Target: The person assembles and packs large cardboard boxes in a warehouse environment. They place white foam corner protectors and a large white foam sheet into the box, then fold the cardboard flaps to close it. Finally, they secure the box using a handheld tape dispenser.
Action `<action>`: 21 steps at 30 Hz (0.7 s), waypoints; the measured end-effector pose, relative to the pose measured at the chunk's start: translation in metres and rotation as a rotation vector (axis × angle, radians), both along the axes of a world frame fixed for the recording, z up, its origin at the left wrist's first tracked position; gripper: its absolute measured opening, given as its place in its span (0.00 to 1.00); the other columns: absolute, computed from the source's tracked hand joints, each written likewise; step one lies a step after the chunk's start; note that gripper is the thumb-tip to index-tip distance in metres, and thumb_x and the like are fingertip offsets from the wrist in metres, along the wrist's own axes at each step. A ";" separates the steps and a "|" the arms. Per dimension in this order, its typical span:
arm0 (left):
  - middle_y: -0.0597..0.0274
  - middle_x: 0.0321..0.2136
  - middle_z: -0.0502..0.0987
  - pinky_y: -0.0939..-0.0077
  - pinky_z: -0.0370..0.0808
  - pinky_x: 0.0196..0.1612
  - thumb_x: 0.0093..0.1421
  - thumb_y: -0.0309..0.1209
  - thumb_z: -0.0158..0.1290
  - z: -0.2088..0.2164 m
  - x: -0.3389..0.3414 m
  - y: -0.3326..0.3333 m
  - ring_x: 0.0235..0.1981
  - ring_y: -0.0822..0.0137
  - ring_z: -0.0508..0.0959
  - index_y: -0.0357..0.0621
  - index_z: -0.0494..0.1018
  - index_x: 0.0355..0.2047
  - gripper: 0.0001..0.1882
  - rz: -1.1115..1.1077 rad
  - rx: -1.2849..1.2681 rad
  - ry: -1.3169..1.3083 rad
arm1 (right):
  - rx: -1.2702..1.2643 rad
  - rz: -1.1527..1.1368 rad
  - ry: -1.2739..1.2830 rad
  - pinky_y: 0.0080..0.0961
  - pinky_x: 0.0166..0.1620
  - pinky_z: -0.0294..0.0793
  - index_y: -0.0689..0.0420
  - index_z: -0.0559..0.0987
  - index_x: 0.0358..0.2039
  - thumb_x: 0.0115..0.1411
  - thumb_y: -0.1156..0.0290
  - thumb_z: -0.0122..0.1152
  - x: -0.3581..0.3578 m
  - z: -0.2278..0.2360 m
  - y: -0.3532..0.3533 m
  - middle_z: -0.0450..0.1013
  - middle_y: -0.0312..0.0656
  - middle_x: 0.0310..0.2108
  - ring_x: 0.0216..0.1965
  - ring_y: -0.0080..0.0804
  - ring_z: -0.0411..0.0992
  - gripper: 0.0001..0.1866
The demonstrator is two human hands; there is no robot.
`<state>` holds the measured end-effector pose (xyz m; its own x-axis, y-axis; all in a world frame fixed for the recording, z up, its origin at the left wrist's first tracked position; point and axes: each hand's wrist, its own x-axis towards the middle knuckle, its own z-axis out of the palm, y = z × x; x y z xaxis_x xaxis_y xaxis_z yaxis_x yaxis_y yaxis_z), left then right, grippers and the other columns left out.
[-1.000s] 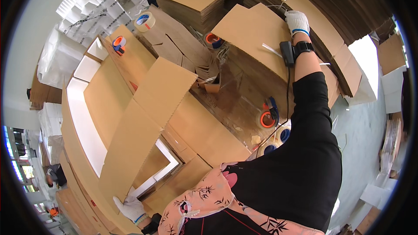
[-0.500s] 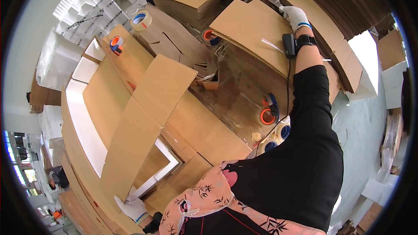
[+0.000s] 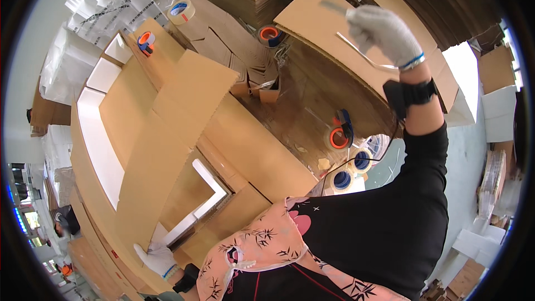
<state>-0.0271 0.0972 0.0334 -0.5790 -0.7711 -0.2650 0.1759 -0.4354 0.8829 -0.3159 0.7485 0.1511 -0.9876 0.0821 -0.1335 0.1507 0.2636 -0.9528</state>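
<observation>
My left hand (image 3: 157, 259), in a white glove, grips the near end of a long cardboard sheet (image 3: 173, 106). The sheet lies slanted across a large open cardboard box (image 3: 129, 112) lined with white foam strips (image 3: 100, 145). Under its right edge shows a white foam corner piece (image 3: 214, 192). My right hand (image 3: 384, 33), also gloved, is raised above a stack of flat cardboard (image 3: 320, 28) with its fingers curled. A short grey, blade-like shape sticks out to the left of those fingers, too blurred to name. A white strap (image 3: 362, 56) lies below this hand.
Tape rolls with orange and blue holders (image 3: 339, 137) lie on the wooden table (image 3: 309, 97). Clear tape rolls (image 3: 341, 178) sit at its near edge. Cardboard dividers (image 3: 223, 50) stand behind the box. A black cable (image 3: 356, 158) runs from my right wrist. Another person (image 3: 67, 221) is far left.
My right hand has come up and nearer from the strap at the far cardboard stack. My left hand keeps its hold on the sheet, which has shifted slightly left in view.
</observation>
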 end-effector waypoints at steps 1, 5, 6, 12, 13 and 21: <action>0.72 0.35 0.79 0.91 0.67 0.28 0.68 0.39 0.52 0.000 0.002 -0.005 0.26 0.81 0.71 0.44 0.74 0.43 0.12 -0.012 -0.014 0.010 | 0.029 0.093 -0.109 0.21 0.27 0.74 0.61 0.79 0.32 0.65 0.59 0.60 0.018 -0.002 -0.021 0.75 0.37 0.25 0.25 0.23 0.72 0.16; 0.73 0.33 0.78 0.89 0.65 0.24 0.68 0.39 0.52 0.003 0.014 -0.024 0.25 0.81 0.69 0.44 0.74 0.41 0.11 -0.074 -0.031 0.040 | 0.544 0.407 -0.175 0.26 0.34 0.78 0.54 0.81 0.34 0.62 0.63 0.60 0.050 -0.050 -0.060 0.77 0.40 0.31 0.32 0.35 0.76 0.09; 0.72 0.33 0.78 0.89 0.65 0.24 0.68 0.39 0.52 0.011 0.008 -0.019 0.25 0.81 0.69 0.44 0.74 0.41 0.11 -0.050 0.000 0.049 | 0.803 0.458 -0.078 0.28 0.36 0.79 0.52 0.82 0.35 0.61 0.64 0.60 0.050 -0.074 -0.054 0.78 0.40 0.34 0.34 0.40 0.77 0.08; 0.69 0.35 0.79 0.90 0.66 0.24 0.68 0.39 0.52 0.007 0.053 -0.050 0.26 0.81 0.72 0.43 0.74 0.43 0.12 0.024 0.041 0.126 | 0.906 0.005 0.014 0.40 0.41 0.75 0.54 0.82 0.39 0.61 0.57 0.53 0.011 -0.104 -0.039 0.79 0.48 0.34 0.39 0.51 0.76 0.16; 0.68 0.35 0.80 0.89 0.67 0.24 0.69 0.39 0.52 0.005 0.056 -0.048 0.26 0.80 0.72 0.43 0.74 0.43 0.13 0.048 0.046 0.116 | 0.861 -0.033 0.036 0.39 0.40 0.76 0.55 0.81 0.39 0.61 0.56 0.54 0.014 -0.102 -0.041 0.79 0.48 0.33 0.37 0.50 0.77 0.17; 0.66 0.38 0.82 0.88 0.73 0.26 0.68 0.37 0.52 0.003 0.099 -0.057 0.29 0.79 0.77 0.42 0.75 0.44 0.12 0.109 0.054 0.216 | 0.008 -0.367 -0.307 0.22 0.17 0.61 0.58 0.78 0.28 0.62 0.63 0.60 0.114 -0.214 -0.082 0.68 0.33 0.17 0.14 0.26 0.65 0.12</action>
<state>0.0721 0.0401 0.0365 -0.5406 -0.8203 -0.1866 0.4063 -0.4488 0.7959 -0.2019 0.6669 -0.0629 -0.8080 0.4204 -0.4127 0.5097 0.1476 -0.8476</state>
